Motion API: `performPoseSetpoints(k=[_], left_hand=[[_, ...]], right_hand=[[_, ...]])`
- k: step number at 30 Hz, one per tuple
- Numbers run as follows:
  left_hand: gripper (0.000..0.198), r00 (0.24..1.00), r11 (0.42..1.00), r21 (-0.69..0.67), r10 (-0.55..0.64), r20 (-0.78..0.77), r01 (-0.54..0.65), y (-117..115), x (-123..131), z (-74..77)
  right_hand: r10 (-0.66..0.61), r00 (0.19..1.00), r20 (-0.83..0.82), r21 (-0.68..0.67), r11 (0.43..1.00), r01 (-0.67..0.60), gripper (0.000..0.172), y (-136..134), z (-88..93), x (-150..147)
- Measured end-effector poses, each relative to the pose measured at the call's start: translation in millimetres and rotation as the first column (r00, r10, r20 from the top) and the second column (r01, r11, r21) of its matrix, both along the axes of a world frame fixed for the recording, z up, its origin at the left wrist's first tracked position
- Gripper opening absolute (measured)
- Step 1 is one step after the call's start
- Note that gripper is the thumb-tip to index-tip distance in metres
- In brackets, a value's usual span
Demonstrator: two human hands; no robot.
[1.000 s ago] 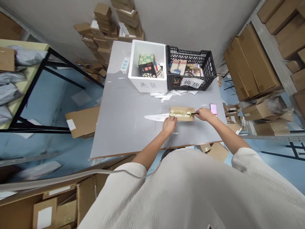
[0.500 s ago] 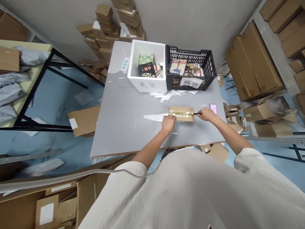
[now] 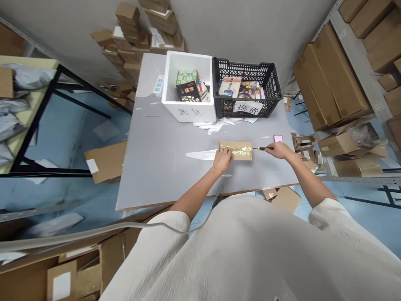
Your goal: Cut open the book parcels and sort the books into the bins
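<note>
A small taped cardboard box (image 3: 246, 155) lies on the grey table (image 3: 156, 167), with shiny clear tape along its top. My left hand (image 3: 223, 159) grips its left end, fingers bent over the top. In my right hand (image 3: 278, 150) is a slim utility knife (image 3: 262, 148) with a black and yellow handle. Its thin tip points left, just off the box's right end. Beyond the right hand lies a phone (image 3: 278, 138) with a lit pink screen.
A white foam box (image 3: 189, 112) and a black plastic crate (image 3: 225, 109), both holding books, stand at the table's back. Paper scraps (image 3: 216, 126) lie before them. Cartons fill the right shelf (image 3: 354, 180). A grey cable (image 3: 125, 225) crosses at lower left.
The knife has moved right, away from the tape and off the box's end, showing more of its length. My left hand has shifted slightly further onto the box.
</note>
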State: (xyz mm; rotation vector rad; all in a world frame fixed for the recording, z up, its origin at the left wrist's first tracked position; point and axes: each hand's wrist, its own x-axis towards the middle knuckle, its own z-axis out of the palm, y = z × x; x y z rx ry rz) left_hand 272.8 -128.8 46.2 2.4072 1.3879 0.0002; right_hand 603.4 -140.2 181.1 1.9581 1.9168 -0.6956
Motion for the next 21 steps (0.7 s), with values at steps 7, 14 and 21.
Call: performPoseSetpoints(k=[7,14,21], left_hand=[[0.046,0.985,0.985,-0.022,-0.171,0.027,0.172,15.7,38.0,-0.4],[0.050,0.980,0.979,-0.067,-0.196,-0.023,0.194,33.3,46.8,-3.2],[0.046,0.978,0.980,-0.081,-0.188,-0.087,0.181,37.5,56.9,-4.9]], right_hand=[[-0.092,0.976,-0.199,0.042,0.994,0.102,0.043,-15.0,-23.6,9.5],[-0.146,0.927,-0.345,0.045,0.984,0.172,0.040,-20.4,-41.6,20.9],[-0.258,0.871,-0.418,-0.023,0.961,0.274,0.033,-14.6,-48.6,19.4]])
